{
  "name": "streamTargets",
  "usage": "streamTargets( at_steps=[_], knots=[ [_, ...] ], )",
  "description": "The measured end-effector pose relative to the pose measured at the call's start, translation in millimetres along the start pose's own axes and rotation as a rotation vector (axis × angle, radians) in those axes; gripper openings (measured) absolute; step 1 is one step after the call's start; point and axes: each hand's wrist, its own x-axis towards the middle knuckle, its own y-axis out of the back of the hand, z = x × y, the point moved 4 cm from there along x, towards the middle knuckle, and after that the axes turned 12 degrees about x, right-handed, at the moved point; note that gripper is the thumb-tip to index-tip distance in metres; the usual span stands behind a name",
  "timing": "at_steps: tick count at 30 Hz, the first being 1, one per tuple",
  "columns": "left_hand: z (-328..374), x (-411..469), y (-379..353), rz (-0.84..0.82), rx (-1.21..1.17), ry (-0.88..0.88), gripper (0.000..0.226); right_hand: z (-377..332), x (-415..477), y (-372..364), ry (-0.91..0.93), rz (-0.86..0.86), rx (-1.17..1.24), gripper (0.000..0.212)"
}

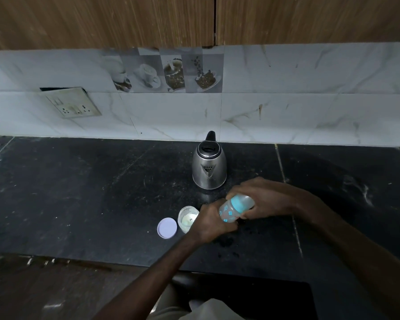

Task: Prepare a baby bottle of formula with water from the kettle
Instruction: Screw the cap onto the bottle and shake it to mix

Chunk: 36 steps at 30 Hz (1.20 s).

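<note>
A clear baby bottle with blue prints and a blue collar is tilted above the black counter, its capped top pointing up to the right. My left hand grips the bottle's lower body. My right hand curls round the clear cap and blue collar. A steel kettle with a black lid stands just behind the hands, its spout toward me. An open small jar of pale formula powder sits left of my left hand, with its lilac lid lying beside it.
The black stone counter runs wide to the left and right. A marble-tiled wall with a socket plate stands behind. The counter's front edge lies just below my forearms.
</note>
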Motion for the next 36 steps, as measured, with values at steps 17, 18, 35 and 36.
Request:
streamTargets(
  at_steps=[17, 18, 35, 36],
  knots=[
    [-15.6, -6.4, -13.0, -0.006, -0.046, 0.057, 0.032, 9.9, 2.3, -21.1, -0.271, 0.043, 0.102, 0.050],
    [-15.5, -7.8, -13.6, 0.006, -0.029, 0.067, 0.033, 9.6, 3.4, -22.1, -0.290, 0.047, 0.123, 0.046],
    [-2.8, -7.9, -2.2, 0.277, 0.132, -0.022, 0.041, -5.5, 2.5, -2.6, -0.427, -0.078, 0.255, 0.073],
    [-2.5, -8.0, -2.9, 0.279, 0.129, -0.018, 0.041, -7.3, 2.3, -1.7, -0.415, -0.073, 0.247, 0.076]
  ],
)
